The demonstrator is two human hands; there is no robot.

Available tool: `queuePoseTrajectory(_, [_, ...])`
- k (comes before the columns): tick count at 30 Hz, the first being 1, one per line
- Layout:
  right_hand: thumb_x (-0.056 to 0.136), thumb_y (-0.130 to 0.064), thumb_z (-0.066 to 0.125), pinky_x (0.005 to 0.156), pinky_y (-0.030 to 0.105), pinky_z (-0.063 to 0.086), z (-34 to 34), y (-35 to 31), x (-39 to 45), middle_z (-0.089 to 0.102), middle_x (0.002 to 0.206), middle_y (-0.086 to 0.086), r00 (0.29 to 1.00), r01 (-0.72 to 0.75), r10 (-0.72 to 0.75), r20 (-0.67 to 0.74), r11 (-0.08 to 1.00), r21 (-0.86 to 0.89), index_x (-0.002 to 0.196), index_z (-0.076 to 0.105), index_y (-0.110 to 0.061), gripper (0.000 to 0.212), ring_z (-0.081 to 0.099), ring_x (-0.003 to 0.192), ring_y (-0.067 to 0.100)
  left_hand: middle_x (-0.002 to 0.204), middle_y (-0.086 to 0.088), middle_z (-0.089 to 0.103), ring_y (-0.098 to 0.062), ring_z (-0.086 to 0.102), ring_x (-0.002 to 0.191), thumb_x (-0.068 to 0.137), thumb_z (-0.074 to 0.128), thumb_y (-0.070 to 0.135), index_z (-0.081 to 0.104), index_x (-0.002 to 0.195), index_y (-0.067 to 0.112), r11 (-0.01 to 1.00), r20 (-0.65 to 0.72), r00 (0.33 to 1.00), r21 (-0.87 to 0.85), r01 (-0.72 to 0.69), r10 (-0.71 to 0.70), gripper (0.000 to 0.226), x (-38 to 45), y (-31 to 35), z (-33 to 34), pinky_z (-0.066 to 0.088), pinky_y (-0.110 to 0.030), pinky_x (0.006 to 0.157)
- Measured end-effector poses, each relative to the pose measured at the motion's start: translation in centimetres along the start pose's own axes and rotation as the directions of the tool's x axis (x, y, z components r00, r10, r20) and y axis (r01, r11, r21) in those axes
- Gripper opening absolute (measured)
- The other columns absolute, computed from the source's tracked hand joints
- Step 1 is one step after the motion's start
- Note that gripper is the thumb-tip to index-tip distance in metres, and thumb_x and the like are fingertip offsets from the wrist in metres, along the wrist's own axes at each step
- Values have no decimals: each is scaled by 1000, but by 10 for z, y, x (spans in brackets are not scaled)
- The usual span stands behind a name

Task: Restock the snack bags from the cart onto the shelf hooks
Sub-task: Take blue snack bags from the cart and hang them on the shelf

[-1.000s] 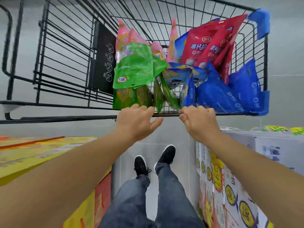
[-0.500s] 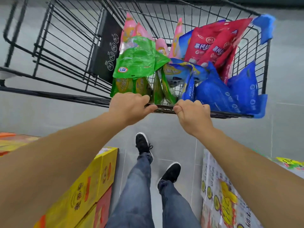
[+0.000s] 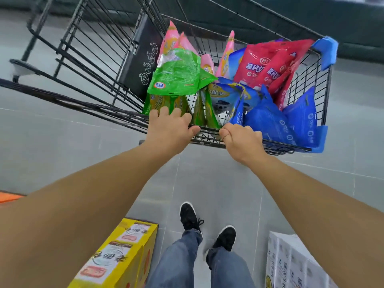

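A black wire cart stands in front of me on the grey floor. Its near basket holds several snack bags: green bags, pink bags, red bags and blue bags. My left hand rests on the cart's near rim, fingers curled over the wire and thumb along it. My right hand is closed in a fist around the same rim just to the right. No shelf hooks are in view.
A yellow carton stands at my lower left and a stack of white printed cartons at my lower right. My legs and black shoes are between them. A dark shelf base runs behind the cart.
The cart has rolled forward with both hands on its rim, and I have stepped after it. The yellow and white cartons have slid back toward the bottom of the view.
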State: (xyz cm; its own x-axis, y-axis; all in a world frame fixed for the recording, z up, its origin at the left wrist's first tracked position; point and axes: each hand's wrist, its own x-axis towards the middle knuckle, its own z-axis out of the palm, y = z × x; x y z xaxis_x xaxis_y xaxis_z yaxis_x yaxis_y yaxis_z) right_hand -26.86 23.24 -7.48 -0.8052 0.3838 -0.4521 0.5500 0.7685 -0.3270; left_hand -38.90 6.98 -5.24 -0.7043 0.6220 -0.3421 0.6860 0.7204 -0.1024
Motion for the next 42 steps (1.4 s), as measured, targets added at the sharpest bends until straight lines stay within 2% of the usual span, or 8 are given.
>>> queuePoseTrajectory(2, [103,-45,23,80,42,31,-6,-12,24,61,102,0,1000,2,-2,-9,1000,-6,96,51,-28,34,44,91,25,118,-6,57,-34,47,113,96,26,62,54,113,24,1000,-18,1000,-9,17,-17,49,19,-13,-4,32,-48,93])
queuePoseTrajectory(5, [103,-46,24,78,41,30,-19,-33,71,63,105,-2,999,23,-24,-44,1000,-19,103,56,-28,36,44,91,25,116,-6,57,-33,47,113,97,27,62,53,113,23,999,-61,997,-11,48,-49,49,59,-43,-12,33,-47,94])
queuePoseTrajectory(11, [103,-47,23,85,45,33,-49,-74,151,63,112,-1,998,61,-62,-11,998,-18,106,57,-26,40,49,102,30,119,-9,56,-35,47,117,97,26,62,52,114,23,990,-43,989,-17,138,-139,50,127,-88,-34,28,-50,102])
queuePoseTrajectory(17, [103,-45,24,91,47,37,-71,-111,228,64,108,0,997,83,-83,-1,996,-29,90,43,-34,25,51,105,30,120,-9,54,-35,45,119,96,26,63,51,116,23,980,-43,979,-25,198,-199,52,190,-136,-50,25,-50,105])
queuePoseTrajectory(21, [102,-48,22,89,46,37,-81,-135,270,64,108,2,994,107,-107,-19,994,-34,97,52,-25,38,52,103,31,120,-8,55,-34,44,118,96,24,63,50,118,23,978,-60,976,-28,206,-208,53,223,-167,-58,24,-49,108])
queuePoseTrajectory(25, [102,-49,20,90,48,37,-87,-156,303,63,107,1,990,136,-138,-41,990,-47,102,55,-23,44,53,101,30,121,-9,54,-35,44,119,96,23,63,48,119,22,976,-63,974,-12,218,-219,54,251,-195,-62,23,-50,109])
queuePoseTrajectory(33, [103,-45,21,87,46,33,-101,-199,360,62,110,3,985,163,-167,-54,984,-67,105,54,-23,40,54,106,32,120,-8,51,-34,42,119,96,24,63,46,114,21,966,-94,962,-50,253,-257,51,296,-245,-70,21,-50,110])
queuePoseTrajectory(42, [103,-45,21,95,50,35,-111,-247,405,64,111,2,983,175,-178,-47,983,-58,106,55,-24,40,55,108,31,122,-6,49,-32,41,121,97,24,62,43,117,22,958,-124,951,-77,275,-283,49,334,-295,-75,19,-49,114])
